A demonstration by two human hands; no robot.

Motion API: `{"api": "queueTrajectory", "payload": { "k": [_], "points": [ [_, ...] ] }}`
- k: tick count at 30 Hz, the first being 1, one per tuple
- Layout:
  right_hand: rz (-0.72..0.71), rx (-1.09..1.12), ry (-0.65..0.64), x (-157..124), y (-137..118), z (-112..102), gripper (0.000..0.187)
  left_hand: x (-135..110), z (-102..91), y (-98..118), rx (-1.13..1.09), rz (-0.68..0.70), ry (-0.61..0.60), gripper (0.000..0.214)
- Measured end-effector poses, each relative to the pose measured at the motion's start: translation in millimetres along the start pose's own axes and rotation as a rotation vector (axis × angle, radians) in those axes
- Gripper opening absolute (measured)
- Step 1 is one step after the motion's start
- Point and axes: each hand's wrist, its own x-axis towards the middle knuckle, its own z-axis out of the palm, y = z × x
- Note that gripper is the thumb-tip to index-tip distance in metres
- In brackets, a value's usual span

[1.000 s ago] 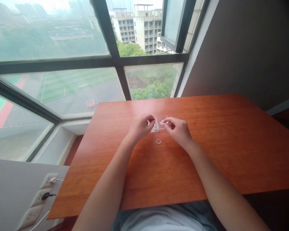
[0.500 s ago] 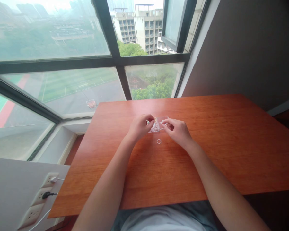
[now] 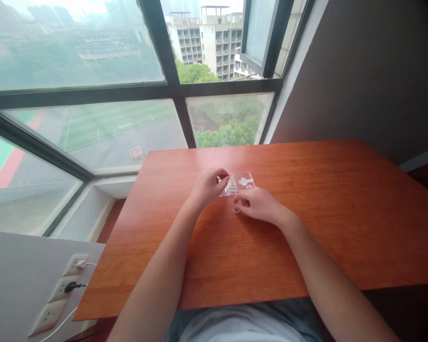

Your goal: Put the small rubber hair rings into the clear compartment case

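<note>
A small clear plastic box (image 3: 231, 188) with rings or similar small jewellery in its compartments lies near the table's middle. Its clear lid (image 3: 248, 180), with a white print, is spread out to the right. My left hand (image 3: 210, 185) is curled over the box's left part, thumb and finger pinched beside a small gold-coloured piece (image 3: 231, 177); what they grip is too small to make out. A thin pale ring (image 3: 236, 210) lies on the table in front of the box. My right hand (image 3: 255, 203) is at this ring, thumb and fingers a little apart around it.
The reddish-brown wooden table (image 3: 135, 266) ends at a large window with dark frames (image 3: 178, 90). At the lower left, wall sockets (image 3: 59, 289) hold plugs and cords. A grey wall (image 3: 360, 71) stands to the right.
My right hand has moved from the box's lid down toward me to the pale ring, so the lid's white print now shows. My left hand has stayed at the box.
</note>
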Motion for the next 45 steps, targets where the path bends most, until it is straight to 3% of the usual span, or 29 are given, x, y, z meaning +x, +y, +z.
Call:
{"api": "queueTrajectory", "payload": {
  "k": [4, 13, 24, 36, 45],
  "points": [
    [0.031, -0.080, -0.062, -0.5, -1.1, 2.2, 0.008, -0.1, 0.1, 0.0, -0.004, 0.001, -0.004, 0.014],
    [-0.018, -0.097, 0.045, 0.6, 0.1, 5.1, 0.009, -0.1, -0.1, 1.5, -0.008, -0.002, -0.013, 0.014],
    [-0.010, 0.030, 0.492, 3.1, -0.5, -4.1, 0.011, 0.1, 0.4, 0.3, -0.027, 0.003, -0.029, 0.014],
    [0.035, -0.030, 0.516, 3.5, -0.5, -4.0, 0.010, -0.2, 1.1, 7.0, -0.077, -0.013, -0.039, 0.015],
    [0.062, -0.030, 0.551, 3.6, 3.4, -3.4, 0.013, -3.5, 8.5, 24.1, -0.167, 0.043, -0.150, 0.015]
  ]
}}
